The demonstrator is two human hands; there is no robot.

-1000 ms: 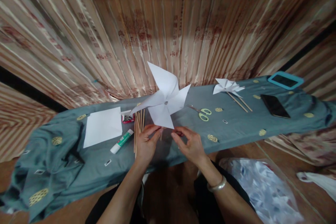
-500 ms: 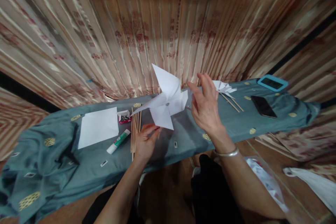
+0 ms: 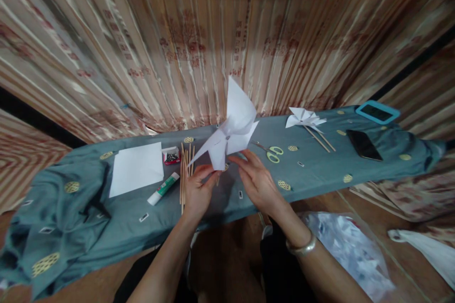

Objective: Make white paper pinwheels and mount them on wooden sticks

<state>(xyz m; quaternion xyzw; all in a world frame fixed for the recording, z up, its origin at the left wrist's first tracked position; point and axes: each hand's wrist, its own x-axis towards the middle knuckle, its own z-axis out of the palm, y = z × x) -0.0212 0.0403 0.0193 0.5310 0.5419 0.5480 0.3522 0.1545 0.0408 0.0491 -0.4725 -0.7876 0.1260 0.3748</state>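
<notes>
A white paper pinwheel [image 3: 232, 137] stands tilted above the table, its blades fanned out around a small dot at the centre. Just below its lowest blade, my left hand [image 3: 199, 191] pinches the pinwheel's stick, of which only a short bit shows. My right hand [image 3: 259, 182] is beside the lower right blade with its fingers stretched out toward the paper. Whether those fingertips touch the pinwheel I cannot tell. Under my left hand's side lie several wooden sticks [image 3: 183, 170]. Green-handled scissors [image 3: 273, 153] lie to the right of the pinwheel.
On the cloth-covered table [image 3: 313, 170] are white paper sheets [image 3: 137, 168], a red box of small metal pieces [image 3: 171, 156] and a glue stick [image 3: 163, 188]. Farther right lie finished pinwheels [image 3: 304, 118], a phone [image 3: 364, 145] and a blue-framed device [image 3: 377, 111]. A plastic bag [image 3: 350, 251] sits on the floor.
My right hand has come down and left, from beside the pinwheel to below its right blade. The pinwheel has turned and shifted slightly right; the scissors are now uncovered.
</notes>
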